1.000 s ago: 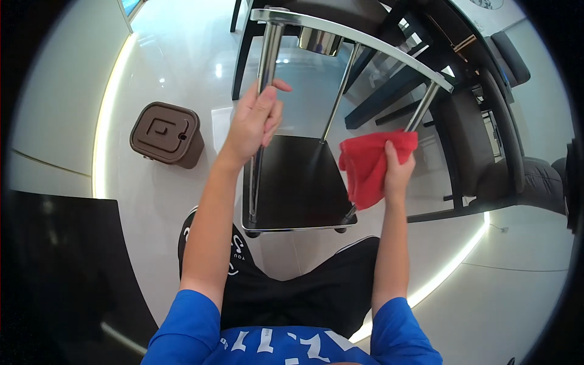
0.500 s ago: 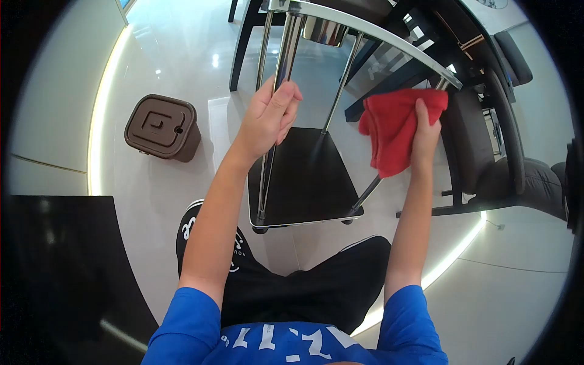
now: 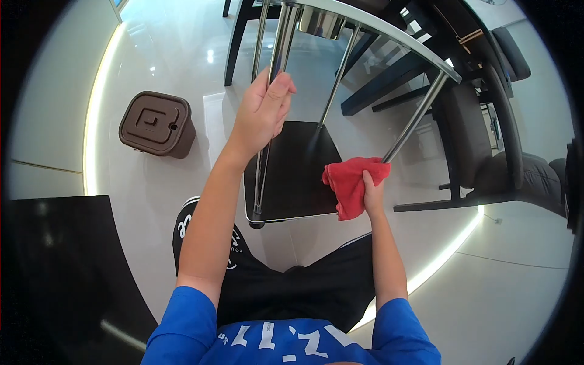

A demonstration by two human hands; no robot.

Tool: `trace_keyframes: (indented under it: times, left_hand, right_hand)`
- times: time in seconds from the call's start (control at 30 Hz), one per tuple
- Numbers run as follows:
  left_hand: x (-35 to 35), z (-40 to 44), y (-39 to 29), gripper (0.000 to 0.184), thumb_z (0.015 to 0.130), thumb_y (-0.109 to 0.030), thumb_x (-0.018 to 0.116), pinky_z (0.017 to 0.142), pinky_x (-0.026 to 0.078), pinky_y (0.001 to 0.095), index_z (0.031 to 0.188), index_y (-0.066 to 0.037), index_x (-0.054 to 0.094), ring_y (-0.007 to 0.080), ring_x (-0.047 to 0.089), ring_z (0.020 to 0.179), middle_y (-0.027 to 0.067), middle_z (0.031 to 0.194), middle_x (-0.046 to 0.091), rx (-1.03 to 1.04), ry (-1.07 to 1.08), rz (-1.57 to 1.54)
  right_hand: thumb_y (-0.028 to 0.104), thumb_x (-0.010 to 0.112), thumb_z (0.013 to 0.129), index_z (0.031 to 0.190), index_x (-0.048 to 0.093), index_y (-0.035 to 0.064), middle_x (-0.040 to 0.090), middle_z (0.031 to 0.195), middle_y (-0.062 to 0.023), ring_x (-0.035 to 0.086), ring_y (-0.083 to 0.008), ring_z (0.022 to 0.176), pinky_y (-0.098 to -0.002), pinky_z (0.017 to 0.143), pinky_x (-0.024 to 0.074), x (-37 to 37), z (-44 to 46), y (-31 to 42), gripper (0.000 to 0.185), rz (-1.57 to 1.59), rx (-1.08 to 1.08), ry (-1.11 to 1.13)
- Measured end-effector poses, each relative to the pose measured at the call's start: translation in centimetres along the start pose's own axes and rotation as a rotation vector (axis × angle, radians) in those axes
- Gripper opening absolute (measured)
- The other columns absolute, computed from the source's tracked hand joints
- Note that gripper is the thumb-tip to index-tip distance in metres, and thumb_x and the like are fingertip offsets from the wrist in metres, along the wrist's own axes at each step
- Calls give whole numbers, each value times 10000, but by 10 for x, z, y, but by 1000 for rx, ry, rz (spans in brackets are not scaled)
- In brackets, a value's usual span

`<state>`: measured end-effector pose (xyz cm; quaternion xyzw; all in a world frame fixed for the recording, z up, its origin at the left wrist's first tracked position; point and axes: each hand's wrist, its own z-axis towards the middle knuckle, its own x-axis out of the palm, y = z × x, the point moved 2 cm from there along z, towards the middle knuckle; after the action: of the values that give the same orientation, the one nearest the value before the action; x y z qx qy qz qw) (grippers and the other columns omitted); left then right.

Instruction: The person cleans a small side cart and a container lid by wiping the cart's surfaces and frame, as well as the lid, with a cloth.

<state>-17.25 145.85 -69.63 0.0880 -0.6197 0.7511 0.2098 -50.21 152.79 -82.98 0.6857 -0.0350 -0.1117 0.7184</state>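
Observation:
A metal-framed cart stands in front of me, with chrome posts and a black bottom shelf (image 3: 295, 173). My left hand (image 3: 263, 112) is closed around its near left post (image 3: 284, 39), partway up. A red cloth (image 3: 354, 185) is wrapped around the lower part of the right post (image 3: 417, 118). My right hand (image 3: 373, 193) grips that cloth against the post, close to the shelf's right corner, which the cloth hides. Beneath the cart's top rim (image 3: 389, 33) hangs a shiny metal cylinder (image 3: 319, 24).
On the floor to the left sits a brown lidded bin (image 3: 157, 125). A black surface (image 3: 67, 261) fills the lower left. Dark chairs (image 3: 468, 134) and a table stand at the right and behind the cart. My legs are at the cart's near side.
My right hand and the red cloth first rose along the right post, then slid down to its lower end. The cart shifted slightly right, then back left, with my left hand still around its post.

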Motion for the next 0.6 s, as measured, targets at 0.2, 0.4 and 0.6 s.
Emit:
trace_keyframes:
  times: [0.2, 0.4, 0.6]
  left_hand:
    - [-4, 1, -2, 343, 1012, -370, 358, 362, 276, 191, 920, -58, 467, 28, 299, 400, -39, 550, 326, 45, 11, 28]
    - [-1, 1, -2, 342, 1013, -366, 354, 363, 285, 191, 931, -52, 464, 31, 301, 397, -36, 549, 335, 45, -13, 45]
    - [4, 3, 5, 349, 1012, -371, 352, 368, 291, 198, 928, -51, 461, 42, 307, 401, -27, 552, 338, 56, 12, 35]
  right_hand:
    - [187, 585, 913, 1044, 579, -8, 623, 979, -72, 574, -167, 912, -303, 840, 445, 2, -8, 10, 235, -212, -80, -159]
    - [256, 528, 957, 1059, 577, -50, 621, 1007, -85, 561, -160, 923, -295, 835, 442, -1, -10, 13, 326, -322, -173, -215]
    - [211, 520, 965, 1029, 606, -44, 641, 978, -79, 567, -138, 915, -293, 830, 449, -16, -6, 24, 277, -294, -239, -486]
